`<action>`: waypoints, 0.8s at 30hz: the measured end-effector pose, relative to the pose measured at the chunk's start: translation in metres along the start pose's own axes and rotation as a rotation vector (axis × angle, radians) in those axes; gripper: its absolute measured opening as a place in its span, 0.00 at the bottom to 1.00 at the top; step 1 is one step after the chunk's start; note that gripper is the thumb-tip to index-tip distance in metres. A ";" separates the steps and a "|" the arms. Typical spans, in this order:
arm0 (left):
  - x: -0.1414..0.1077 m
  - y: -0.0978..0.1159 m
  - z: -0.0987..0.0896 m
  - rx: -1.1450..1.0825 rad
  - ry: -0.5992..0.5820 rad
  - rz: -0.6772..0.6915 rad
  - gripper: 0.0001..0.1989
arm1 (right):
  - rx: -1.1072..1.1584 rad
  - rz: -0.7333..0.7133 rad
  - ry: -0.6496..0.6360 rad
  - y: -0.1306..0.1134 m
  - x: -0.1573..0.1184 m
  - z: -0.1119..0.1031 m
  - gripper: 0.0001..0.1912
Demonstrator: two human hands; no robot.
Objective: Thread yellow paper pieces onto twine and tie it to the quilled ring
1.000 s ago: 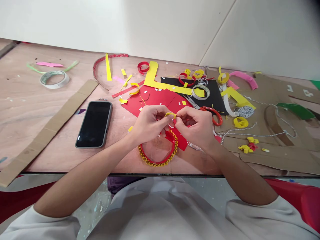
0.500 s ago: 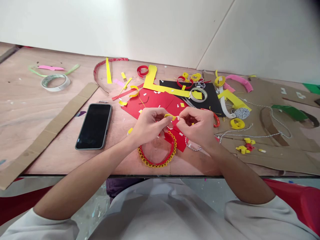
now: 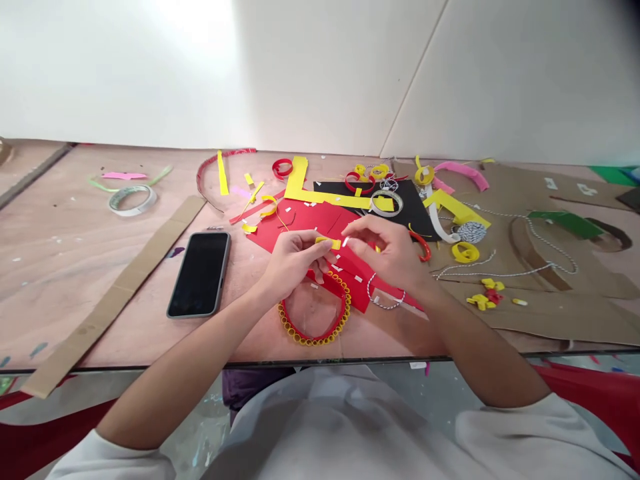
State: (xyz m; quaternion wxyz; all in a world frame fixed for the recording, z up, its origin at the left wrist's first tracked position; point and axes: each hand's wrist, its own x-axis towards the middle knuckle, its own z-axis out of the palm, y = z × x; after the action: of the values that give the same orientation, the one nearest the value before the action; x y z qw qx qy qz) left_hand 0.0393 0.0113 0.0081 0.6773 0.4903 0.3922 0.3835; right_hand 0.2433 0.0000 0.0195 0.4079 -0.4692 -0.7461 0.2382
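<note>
My left hand pinches a small yellow paper strip between thumb and fingers, above the red paper. Facing it, my right hand has a small white piece at its thumb and fingertip, just right of the strip and apart from it. Below my hands, a red ring edged with small yellow paper rolls lies on the table near its front edge. A loop of red-and-white twisted cord lies below my right hand.
A phone and long cardboard strip lie left. Tape rolls, yellow paper and black paper lie farther back. Cardboard with cord and yellow pieces is on the right.
My right hand has drawn away from the yellow strip with the white piece at its fingertips. The strip shows more in my left hand. The camera view has shifted.
</note>
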 end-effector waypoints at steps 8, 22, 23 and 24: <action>0.000 0.002 -0.004 0.078 0.022 0.034 0.15 | -0.321 -0.173 0.135 0.015 0.001 -0.004 0.09; 0.001 0.001 -0.004 0.141 0.029 0.053 0.17 | -0.212 -0.385 0.128 -0.003 -0.005 0.000 0.12; 0.001 0.000 -0.004 0.142 0.027 0.054 0.18 | -0.207 -0.358 0.116 -0.005 -0.006 0.002 0.11; 0.001 0.000 -0.005 0.148 0.024 0.057 0.18 | -0.190 -0.308 0.095 -0.007 -0.007 0.004 0.10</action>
State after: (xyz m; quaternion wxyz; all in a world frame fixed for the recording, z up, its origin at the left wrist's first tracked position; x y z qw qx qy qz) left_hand 0.0355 0.0141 0.0066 0.6235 0.5452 0.4133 0.3784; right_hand 0.2379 -0.0091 0.0197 0.4284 -0.3964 -0.8082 0.0789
